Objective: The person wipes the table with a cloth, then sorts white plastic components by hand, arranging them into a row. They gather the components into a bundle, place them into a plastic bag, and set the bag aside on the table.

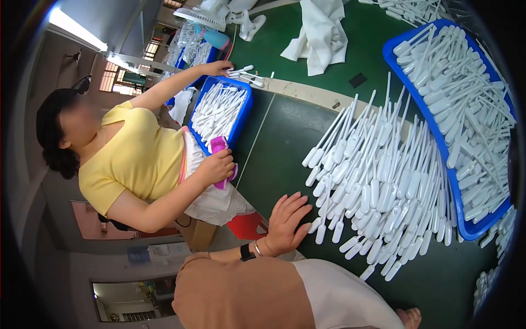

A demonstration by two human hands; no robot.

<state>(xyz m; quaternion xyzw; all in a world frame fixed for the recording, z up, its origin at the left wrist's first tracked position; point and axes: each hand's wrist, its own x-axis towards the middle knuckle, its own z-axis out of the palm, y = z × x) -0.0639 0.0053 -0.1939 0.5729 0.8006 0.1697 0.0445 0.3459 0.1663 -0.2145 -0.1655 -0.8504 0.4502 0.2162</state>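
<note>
My left hand (289, 222), with a dark watch and a bracelet at the wrist, lies with its fingers stretched out at the near left edge of a heap of white plastic droppers (378, 192). It holds nothing, and its fingertips come close to the outermost bulbs. The droppers lie loosely side by side on the green table (298, 131), most with thin stems pointing away and bulbs toward me. Only a small part of my right hand (410, 318) shows at the lower edge, beside my light-coloured lap; its fingers are mostly hidden.
A blue tray (390, 49) full of droppers stands right of the heap. A white cloth (320, 41) and a small black piece (358, 80) lie farther back. At left, a co-worker in yellow (139, 145) holds a purple cloth (219, 145) against another blue tray (246, 109) of droppers.
</note>
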